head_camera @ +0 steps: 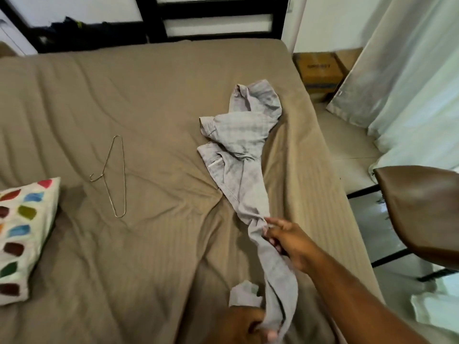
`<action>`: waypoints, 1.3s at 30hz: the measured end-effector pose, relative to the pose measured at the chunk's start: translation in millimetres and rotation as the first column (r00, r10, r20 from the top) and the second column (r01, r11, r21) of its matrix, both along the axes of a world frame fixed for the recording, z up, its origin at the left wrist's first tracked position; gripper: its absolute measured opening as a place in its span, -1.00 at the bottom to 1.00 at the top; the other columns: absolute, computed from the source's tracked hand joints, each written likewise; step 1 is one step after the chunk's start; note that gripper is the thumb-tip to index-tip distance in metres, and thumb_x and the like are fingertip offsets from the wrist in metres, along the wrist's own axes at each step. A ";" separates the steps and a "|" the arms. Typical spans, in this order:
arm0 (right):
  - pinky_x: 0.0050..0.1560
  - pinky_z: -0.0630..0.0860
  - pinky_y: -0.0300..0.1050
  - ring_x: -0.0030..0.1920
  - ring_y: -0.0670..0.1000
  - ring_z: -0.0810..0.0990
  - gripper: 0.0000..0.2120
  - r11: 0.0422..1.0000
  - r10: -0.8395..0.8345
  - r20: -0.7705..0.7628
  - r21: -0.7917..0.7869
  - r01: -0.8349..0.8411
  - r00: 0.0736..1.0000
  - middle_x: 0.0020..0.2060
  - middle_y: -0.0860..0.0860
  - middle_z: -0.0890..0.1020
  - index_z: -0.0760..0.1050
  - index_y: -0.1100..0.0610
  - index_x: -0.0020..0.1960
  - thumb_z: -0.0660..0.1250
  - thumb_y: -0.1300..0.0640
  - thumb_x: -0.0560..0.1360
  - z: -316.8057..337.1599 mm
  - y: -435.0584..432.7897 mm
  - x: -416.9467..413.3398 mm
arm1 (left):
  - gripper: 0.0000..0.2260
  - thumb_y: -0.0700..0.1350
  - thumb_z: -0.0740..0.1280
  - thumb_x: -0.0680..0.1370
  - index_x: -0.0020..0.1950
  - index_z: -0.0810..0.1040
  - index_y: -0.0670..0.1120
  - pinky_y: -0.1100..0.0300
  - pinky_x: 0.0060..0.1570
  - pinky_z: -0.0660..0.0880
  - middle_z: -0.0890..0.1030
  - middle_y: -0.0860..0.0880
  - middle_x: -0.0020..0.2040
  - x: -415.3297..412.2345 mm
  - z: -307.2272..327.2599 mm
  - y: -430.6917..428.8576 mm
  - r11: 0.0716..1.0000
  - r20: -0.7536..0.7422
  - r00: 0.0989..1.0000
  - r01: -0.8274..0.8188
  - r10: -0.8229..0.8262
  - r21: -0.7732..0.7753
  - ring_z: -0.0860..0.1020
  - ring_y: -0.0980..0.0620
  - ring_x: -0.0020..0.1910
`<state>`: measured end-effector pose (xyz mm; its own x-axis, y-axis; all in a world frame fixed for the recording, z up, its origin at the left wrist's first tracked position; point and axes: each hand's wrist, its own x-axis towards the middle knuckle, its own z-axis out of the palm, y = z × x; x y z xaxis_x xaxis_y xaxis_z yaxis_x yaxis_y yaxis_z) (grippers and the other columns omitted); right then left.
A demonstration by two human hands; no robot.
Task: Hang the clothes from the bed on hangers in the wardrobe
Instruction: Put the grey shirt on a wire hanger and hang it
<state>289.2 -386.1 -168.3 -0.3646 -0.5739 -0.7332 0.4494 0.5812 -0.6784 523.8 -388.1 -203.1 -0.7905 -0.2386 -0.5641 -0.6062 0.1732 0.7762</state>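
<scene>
At 1 o'clock a cardboard box (pixel 320 69) sits on the floor beside the bed (pixel 154 100); its contents don't show. The tan-sheeted bed carries a wire hanger (pixel 101 175) at 9 o'clock and a spotted pillow (pixel 22 234) at 8. Your right hand (pixel 288 244) pinches one leg of the pale grey jeans (pixel 243 135), which lie crumpled toward 2 o'clock. Your left hand (pixel 246 326) clutches the hem at 6.

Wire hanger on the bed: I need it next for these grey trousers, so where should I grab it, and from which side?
Probably the neck just under the hook, pinched from above, reaching in from the pillow side. The wire hanger lies flat on the sheet, hook pointing that way, and both wires meet at the neck.
</scene>
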 end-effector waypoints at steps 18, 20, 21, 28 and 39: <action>-0.32 0.45 -0.21 -0.45 -0.11 0.49 -0.76 0.976 0.211 -0.251 0.117 -0.187 0.945 -0.44 -0.01 0.62 0.68 0.04 -0.01 0.28 0.28 0.60 -49.0 116.6 -25.3 | -0.32 0.01 0.48 0.43 0.47 0.31 -0.17 -0.08 0.24 0.54 0.53 -0.16 0.36 -193.1 -91.7 -194.9 0.495 0.074 0.492 -0.868 0.867 -0.030 0.58 -0.16 0.21; -0.31 0.46 -0.14 -0.43 -0.07 0.50 -0.74 0.986 0.156 -0.250 0.095 -0.136 0.956 -0.44 0.02 0.60 0.69 0.05 0.01 0.27 0.31 0.59 -48.6 130.1 -40.5 | -0.12 0.07 0.55 0.36 0.50 0.16 -0.20 -0.10 0.26 0.53 0.45 -0.19 0.41 -211.0 -89.0 -208.5 0.345 0.105 0.341 -0.938 0.934 -0.017 0.52 -0.21 0.29; -0.30 0.46 -0.12 -0.43 -0.05 0.49 -0.72 0.990 0.133 -0.243 0.087 -0.115 0.961 -0.43 0.02 0.60 0.69 0.05 0.01 0.25 0.32 0.59 -47.2 136.4 -48.0 | -0.12 0.10 0.57 0.34 0.48 0.19 -0.20 -0.07 0.22 0.54 0.46 -0.18 0.39 -218.7 -89.5 -215.4 0.280 0.127 0.277 -0.960 0.952 -0.010 0.52 -0.22 0.28; -0.22 0.51 -0.12 -0.37 -0.09 0.55 -0.78 0.995 0.063 -0.285 0.092 -0.038 0.957 -0.37 -0.03 0.65 0.70 0.01 -0.02 0.32 0.23 0.59 -11.5 150.5 -97.7 | -0.73 -0.25 0.34 0.56 0.26 0.53 -0.10 0.04 0.20 0.55 0.61 -0.10 0.21 -244.9 8.8 -208.5 0.291 -0.230 0.248 -0.940 0.941 0.179 0.60 -0.08 0.16; 0.10 0.65 0.04 0.04 0.07 0.73 -0.72 0.933 -0.161 -0.186 -0.348 0.088 0.969 -0.02 0.02 0.75 0.65 0.10 0.10 0.57 0.12 0.41 137.1 -12.3 -81.6 | -0.63 -0.08 0.26 0.54 0.35 0.53 0.00 0.15 0.05 0.56 0.68 -0.01 0.12 -174.4 147.2 -46.6 0.831 -0.403 0.915 -0.232 0.011 -0.505 0.64 0.02 0.02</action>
